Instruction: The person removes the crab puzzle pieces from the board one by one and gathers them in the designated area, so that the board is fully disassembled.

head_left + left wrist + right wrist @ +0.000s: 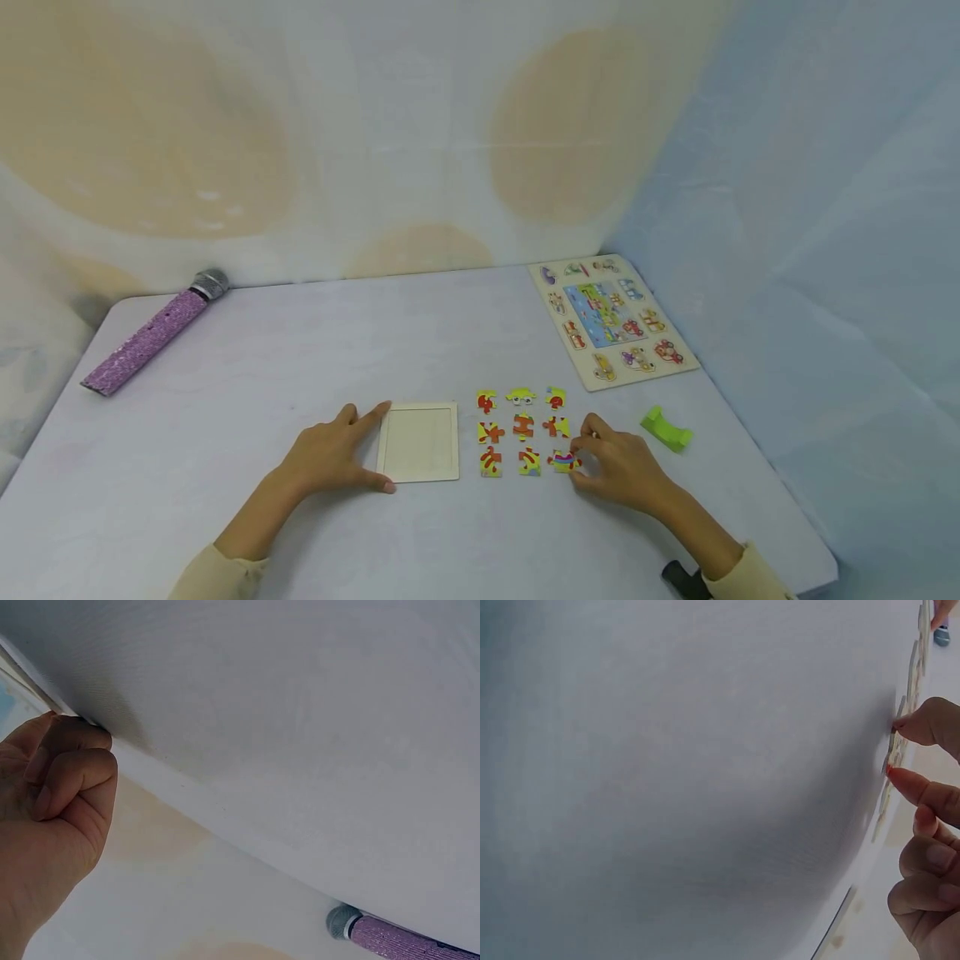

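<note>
A square wooden puzzle tray (417, 443) with a raised rim lies on the table. My left hand (330, 454) spans its left side, index finger at the upper corner and thumb at the lower one. The left wrist view shows other fingers of that hand curled in. To the tray's right, red and yellow jigsaw pieces (522, 427) lie spread in three rows. At the lower right of these, my right hand (626, 471) pinches a piece with a rainbow-like stripe (562, 461) between thumb and index finger. The right wrist view shows this pinch edge-on, low at the table surface.
A picture puzzle board (592, 377) lies at the back right. The green bridge-shaped block (666, 430) sits just beyond my right hand. Far left lies a purple glittery microphone (146, 343). Fabric walls (420, 167) border the table's back and sides.
</note>
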Demonstrator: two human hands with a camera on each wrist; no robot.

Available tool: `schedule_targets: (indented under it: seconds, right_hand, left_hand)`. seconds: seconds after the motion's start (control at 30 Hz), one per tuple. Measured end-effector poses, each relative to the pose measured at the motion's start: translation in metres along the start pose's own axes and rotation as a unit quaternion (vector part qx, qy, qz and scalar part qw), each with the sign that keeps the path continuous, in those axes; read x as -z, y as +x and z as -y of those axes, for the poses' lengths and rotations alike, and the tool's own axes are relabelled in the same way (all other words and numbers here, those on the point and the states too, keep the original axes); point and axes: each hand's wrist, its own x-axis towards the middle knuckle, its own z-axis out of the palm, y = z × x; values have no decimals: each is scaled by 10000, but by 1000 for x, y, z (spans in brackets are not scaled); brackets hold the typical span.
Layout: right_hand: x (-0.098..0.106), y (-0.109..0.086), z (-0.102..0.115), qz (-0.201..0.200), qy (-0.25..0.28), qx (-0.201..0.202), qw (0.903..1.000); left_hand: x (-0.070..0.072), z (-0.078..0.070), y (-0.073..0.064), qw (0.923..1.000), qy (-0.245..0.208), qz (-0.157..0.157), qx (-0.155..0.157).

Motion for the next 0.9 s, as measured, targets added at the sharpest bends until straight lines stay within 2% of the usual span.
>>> schedule_targets:
  seconds: [0.3, 0.53, 0.77, 0.9]
  right_hand:
    - [-1, 3, -5, 289, 251, -188, 9991]
    - [-3, 11, -10, 540, 522, -217, 9969]
    - [-5, 24, -8, 391, 838, -143, 9956]
    - [-8, 42, 1, 281, 1170, -137, 9926]
  left_hand:
    - [-2, 2, 1, 10000, 6, -26, 39]
    - [-1, 1, -4, 9999, -47, -1, 149]
    - [-2, 1, -6, 9999, -23, -8, 162]
    - [-4, 1, -8, 10000, -14, 11, 85]
